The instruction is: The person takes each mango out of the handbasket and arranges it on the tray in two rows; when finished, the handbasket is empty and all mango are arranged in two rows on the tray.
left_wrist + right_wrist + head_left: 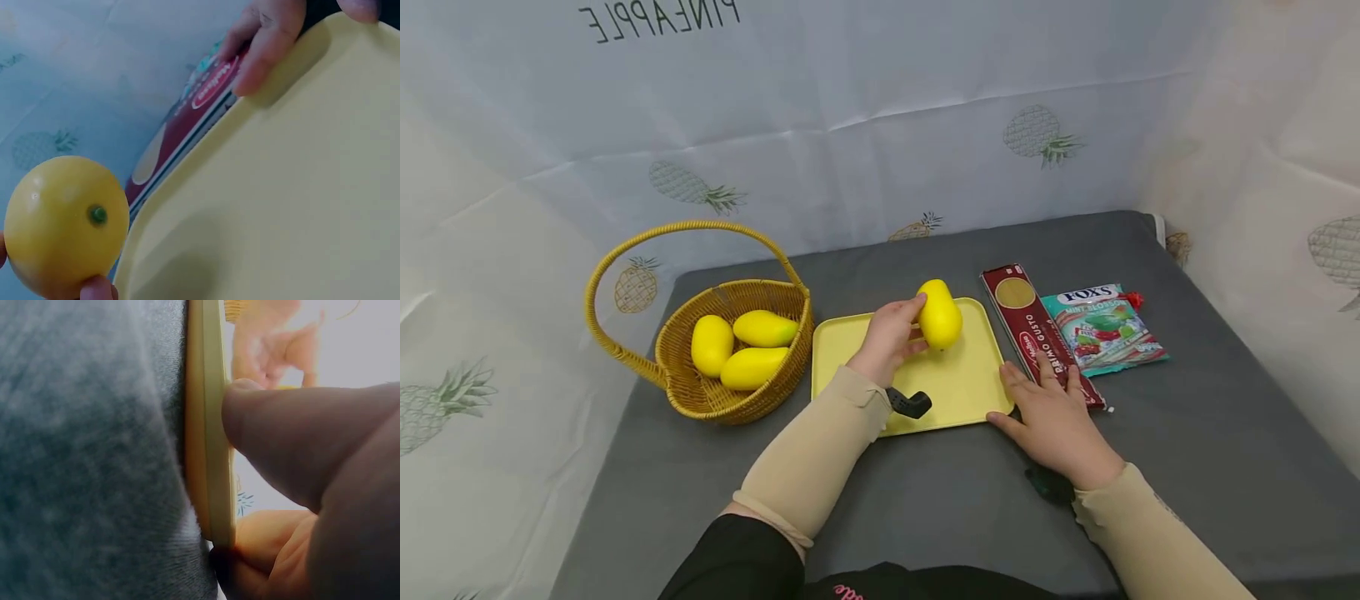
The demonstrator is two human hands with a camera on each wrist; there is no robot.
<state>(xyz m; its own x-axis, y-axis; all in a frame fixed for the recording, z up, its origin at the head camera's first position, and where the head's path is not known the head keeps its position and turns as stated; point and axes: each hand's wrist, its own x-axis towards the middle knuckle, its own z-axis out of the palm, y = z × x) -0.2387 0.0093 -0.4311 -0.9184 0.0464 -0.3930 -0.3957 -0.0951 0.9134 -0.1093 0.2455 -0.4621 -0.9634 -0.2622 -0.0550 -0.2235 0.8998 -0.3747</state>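
My left hand (891, 337) holds a smooth yellow mango (940, 315) above the far part of a pale yellow tray (955, 387). In the left wrist view, the mango (65, 228) shows a small green stem nub, with fingertips on its lower side. At the tray's near right corner lies my right hand (1052, 421), fingers spread toward a dark red packet (1033, 329). In the right wrist view, its thumb (269, 425) touches the tray's rim (215, 437). Several more yellow mangoes (756, 367) lie in a wicker basket (700, 410) left of the tray.
A teal Fox's candy bag (1101, 329) lies right of the red packet, partly against it. The basket's tall arched handle (688, 225) rises on the left. Grey cloth (925, 508) covers the table, and pineapple-print curtains (865, 167) hang behind and at the sides.
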